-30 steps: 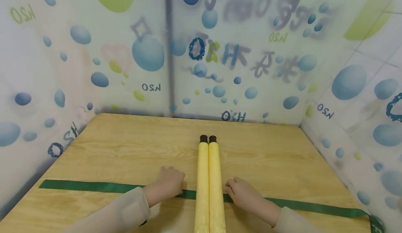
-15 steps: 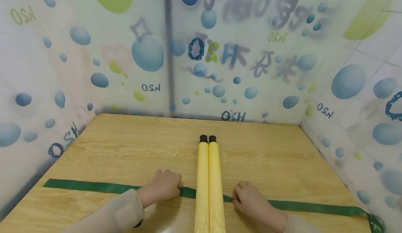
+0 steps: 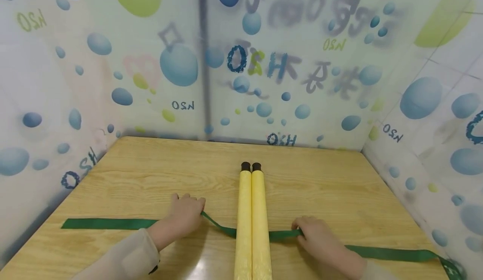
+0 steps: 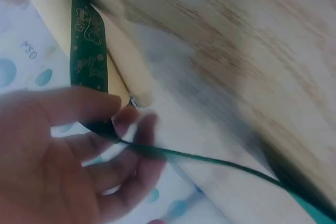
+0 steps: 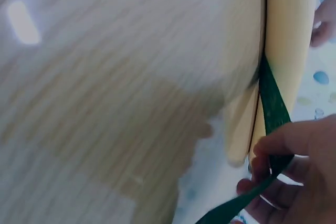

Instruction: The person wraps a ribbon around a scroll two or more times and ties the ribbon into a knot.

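Two long pale-yellow rolls [image 3: 251,221] with black end caps lie side by side on the wooden table, pointing away from me. A green ribbon [image 3: 392,253] runs crosswise beneath them. To the left of the rolls, my left hand [image 3: 182,215] pinches the ribbon and holds it a little above the table. On the other side, my right hand [image 3: 320,240] pinches the ribbon between thumb and fingers. Gold lettering shows on the ribbon [image 4: 89,40] in the left wrist view. The right wrist view has the ribbon [image 5: 274,98] rising from under the rolls to my fingers.
The wooden table [image 3: 181,167] meets walls with blue and green bubble prints [image 3: 179,64] at the back and sides. The ribbon's free left end [image 3: 71,223] lies flat; its other end hangs over the table's right edge.
Both hands have moved outward from the rolls, the left also lifting. The ribbon, first flat beside the rolls, is now raised on both sides. The rolls have stayed in place.
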Demonstrator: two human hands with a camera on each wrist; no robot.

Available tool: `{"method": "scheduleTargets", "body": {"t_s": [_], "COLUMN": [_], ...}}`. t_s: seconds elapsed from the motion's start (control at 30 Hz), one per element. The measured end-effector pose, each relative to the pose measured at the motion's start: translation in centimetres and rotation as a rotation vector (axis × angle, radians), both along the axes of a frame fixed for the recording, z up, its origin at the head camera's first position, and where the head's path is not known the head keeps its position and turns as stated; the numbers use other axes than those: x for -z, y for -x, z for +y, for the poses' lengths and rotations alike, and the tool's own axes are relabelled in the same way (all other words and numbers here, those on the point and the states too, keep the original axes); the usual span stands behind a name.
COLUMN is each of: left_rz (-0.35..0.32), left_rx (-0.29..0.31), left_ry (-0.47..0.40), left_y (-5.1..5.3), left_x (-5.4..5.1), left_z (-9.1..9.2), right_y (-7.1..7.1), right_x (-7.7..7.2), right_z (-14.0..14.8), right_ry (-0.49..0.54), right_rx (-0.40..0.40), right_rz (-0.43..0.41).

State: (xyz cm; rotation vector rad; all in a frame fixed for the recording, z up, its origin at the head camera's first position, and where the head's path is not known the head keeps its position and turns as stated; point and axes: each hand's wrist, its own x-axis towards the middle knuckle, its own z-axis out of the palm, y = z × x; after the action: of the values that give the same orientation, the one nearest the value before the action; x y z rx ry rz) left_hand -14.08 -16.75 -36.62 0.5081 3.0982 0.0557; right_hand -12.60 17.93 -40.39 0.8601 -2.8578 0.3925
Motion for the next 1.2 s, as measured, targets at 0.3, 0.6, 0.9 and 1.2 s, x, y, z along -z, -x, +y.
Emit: {"method": "scheduleTargets", "body": {"t_s": [0.3,0.6,0.9,1.2], "left_rz": [0.164,-0.139,-0.187,-0.260], "left_rx": [-0.093,-0.252,-0.269,-0.192], "left_ry": [0.071,-0.510,-0.862,-1.175], "left_y": [-0.6,0.0,1.4,2.4], "left_x": [-0.8,-0.8,-0.8,-3.0], "left_z": [-1.3,-1.7,-2.0,-2.5], "right_y": [-0.7,-0.2,1.4,2.3], "right_x": [-2.0,-2.6,-1.0,-2.7], "right_z": [2.0,3.8,4.1,4.9], "right_ry": [-0.129,-0.116,0.442,0.607], "right_rx": [0.300,0.364,0.503,0.456], "right_rz": [0.103,-0.050,-0.304,-0.234]}}
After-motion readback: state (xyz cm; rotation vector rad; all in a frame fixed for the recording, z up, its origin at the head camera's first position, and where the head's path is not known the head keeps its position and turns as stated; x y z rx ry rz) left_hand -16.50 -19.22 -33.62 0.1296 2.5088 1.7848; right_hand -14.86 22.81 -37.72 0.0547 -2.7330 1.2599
